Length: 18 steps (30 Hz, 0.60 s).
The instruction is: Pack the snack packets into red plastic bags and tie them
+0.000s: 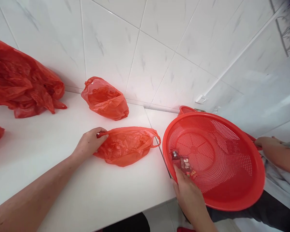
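My left hand [93, 141] pinches the left edge of a red plastic bag [125, 146], which lies on the white table with its mouth spread and a handle loop pointing right. My right hand [189, 191] grips the near left rim of a large red mesh basket [232, 193], thumb over the inside. The basket is tilted, its opening facing me. A few small wrapped packets [185, 163] rest against its inner left wall, close to my right thumb. At the far right, another person's hand [268, 149] is at the basket's outer side.
A second red bag [106, 100] stands by the tiled wall. A big heap of red bags [24, 80] is at the left. Behind the basket is another red container [186, 109]. A socket [201, 99] sits on the wall. The white table [125, 187] ends at the front.
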Available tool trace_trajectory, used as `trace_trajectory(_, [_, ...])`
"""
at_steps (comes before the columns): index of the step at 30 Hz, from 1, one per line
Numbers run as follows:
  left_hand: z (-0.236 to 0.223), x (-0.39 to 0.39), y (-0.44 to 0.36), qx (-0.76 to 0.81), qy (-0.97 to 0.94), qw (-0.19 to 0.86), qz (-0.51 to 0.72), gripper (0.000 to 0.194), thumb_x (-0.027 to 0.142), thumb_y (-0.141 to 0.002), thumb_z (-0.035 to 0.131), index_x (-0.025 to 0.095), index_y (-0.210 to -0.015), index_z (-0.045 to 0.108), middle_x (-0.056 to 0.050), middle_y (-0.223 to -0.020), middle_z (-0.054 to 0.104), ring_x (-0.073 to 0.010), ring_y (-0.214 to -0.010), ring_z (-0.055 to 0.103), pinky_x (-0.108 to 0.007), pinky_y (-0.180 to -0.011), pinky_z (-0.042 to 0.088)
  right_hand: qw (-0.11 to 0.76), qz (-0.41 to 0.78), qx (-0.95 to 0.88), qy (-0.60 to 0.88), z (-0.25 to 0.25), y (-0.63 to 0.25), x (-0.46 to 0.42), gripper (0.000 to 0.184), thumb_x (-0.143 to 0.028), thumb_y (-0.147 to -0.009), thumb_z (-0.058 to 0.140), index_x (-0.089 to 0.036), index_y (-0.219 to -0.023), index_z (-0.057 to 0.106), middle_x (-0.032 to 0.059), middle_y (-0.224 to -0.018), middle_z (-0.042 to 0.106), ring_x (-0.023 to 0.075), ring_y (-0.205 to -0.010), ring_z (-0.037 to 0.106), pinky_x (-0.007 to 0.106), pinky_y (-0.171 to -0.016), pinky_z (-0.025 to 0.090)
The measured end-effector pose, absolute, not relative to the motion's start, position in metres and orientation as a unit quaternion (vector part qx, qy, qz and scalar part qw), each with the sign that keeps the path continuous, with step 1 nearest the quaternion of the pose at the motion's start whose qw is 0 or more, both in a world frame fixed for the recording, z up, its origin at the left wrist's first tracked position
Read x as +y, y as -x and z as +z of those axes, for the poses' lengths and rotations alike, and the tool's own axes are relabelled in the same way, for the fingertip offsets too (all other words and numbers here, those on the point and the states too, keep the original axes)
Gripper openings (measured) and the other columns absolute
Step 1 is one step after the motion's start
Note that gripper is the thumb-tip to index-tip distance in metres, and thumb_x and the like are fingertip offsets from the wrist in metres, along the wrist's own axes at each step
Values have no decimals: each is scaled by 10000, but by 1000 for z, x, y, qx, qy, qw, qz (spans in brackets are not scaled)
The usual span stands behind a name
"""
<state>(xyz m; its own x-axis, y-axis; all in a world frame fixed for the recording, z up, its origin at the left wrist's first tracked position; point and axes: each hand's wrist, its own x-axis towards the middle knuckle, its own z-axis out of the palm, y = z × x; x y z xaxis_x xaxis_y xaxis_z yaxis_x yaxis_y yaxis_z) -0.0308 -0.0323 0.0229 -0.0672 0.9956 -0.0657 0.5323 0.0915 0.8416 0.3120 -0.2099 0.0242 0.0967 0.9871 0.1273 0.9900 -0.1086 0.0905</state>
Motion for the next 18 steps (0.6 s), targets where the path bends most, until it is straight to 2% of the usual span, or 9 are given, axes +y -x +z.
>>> trace_trajectory(8, [20,-31,31,650,-592,350,324,335,437,-721,534,264,-991,629,-34,-905,660,-164,-606,599,-228,-436,450,-4,-19,-634,773,53,-317,-199,526,-322,-928,267,-143,-1419,326,178,-1314,530,275,-1028,627,382,-783,501])
trace_trajectory(11, [20,-30,31,650,-588,354,326,343,431,-714,539,258,-995,630,-38,-909,659,-163,-598,600,-228,-437,448,-30,15,-626,779,70,-320,-189,525,-326,-923,260,-150,-1411,342,178,-1240,584,300,-1011,628,412,-797,481])
trace_trajectory(15, [20,-30,31,649,-592,355,321,338,435,-719,531,254,-987,629,-36,-888,660,-160,-575,600,-233,-444,457,-33,49,-621,782,91,-332,-173,521,-366,-927,263,-131,-1372,397,177,-1103,651,298,-1009,625,398,-786,476])
trace_trajectory(18, [21,-30,32,646,-598,356,315,319,442,-729,518,255,-963,630,-32,-883,663,-160,-572,602,-235,-444,461,-10,51,-622,781,99,-346,-166,535,-426,-929,270,-125,-1335,445,151,-967,694,271,-896,660,371,-732,489])
